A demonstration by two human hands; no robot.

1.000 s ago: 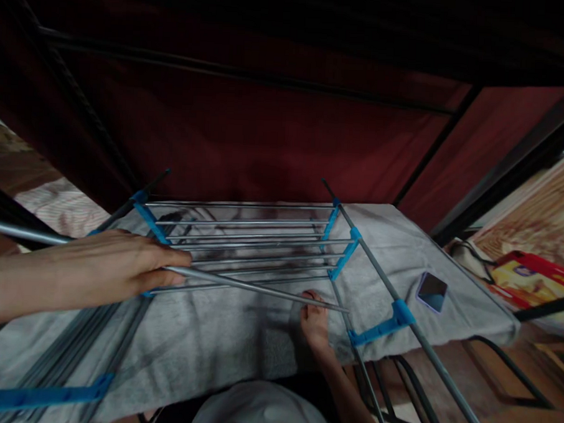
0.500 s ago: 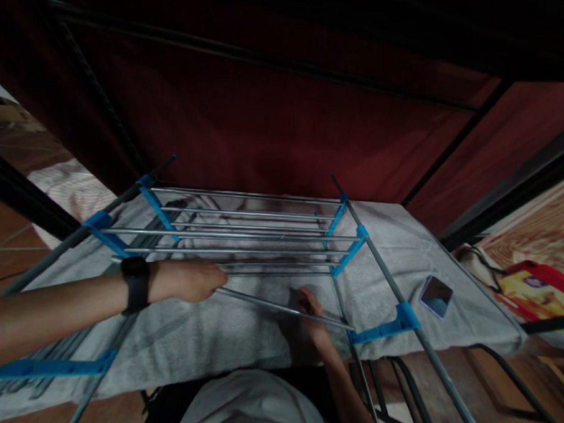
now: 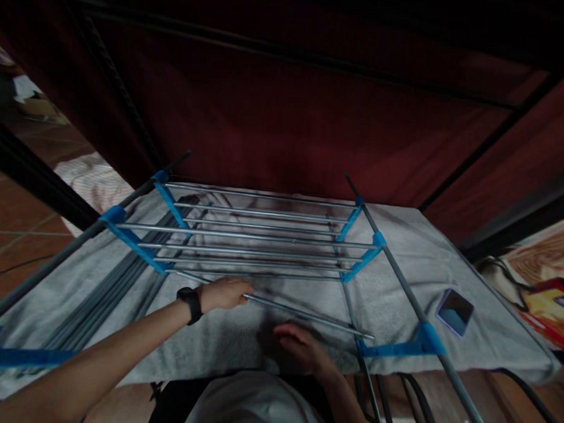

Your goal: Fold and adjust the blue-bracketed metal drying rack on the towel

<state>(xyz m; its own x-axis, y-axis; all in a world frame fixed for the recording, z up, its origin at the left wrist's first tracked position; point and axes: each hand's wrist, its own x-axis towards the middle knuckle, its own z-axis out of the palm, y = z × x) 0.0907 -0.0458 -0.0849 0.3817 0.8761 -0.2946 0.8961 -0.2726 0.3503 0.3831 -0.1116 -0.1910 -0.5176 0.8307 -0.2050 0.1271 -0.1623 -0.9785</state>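
Observation:
My left hand (image 3: 227, 293), with a black watch on its wrist, is closed around a thin metal rod (image 3: 300, 313). The rod slants down to the right, and its right end lies over the inner end of a blue plastic bracket (image 3: 395, 349). My right hand (image 3: 299, 344) is just below the rod, apart from it, with fingers stretched out and nothing in them. Before me stands a partly built rack of grey tubes and blue brackets. Several crossbars (image 3: 248, 237) span its two far bracket pairs. Another blue bracket (image 3: 27, 357) is at the near left.
A bundle of loose grey tubes (image 3: 105, 291) lies at left on the grey blanket (image 3: 201, 351). To the right rests a phone (image 3: 455, 312). Behind the rack hangs a dark red curtain (image 3: 276, 124). Black metal legs show below the blanket's near edge.
My left hand has moved right with the rod, whose right end now reaches past the bracket's inner end. My right hand has come away from the rod, leftward and nearer to me. The view has shifted.

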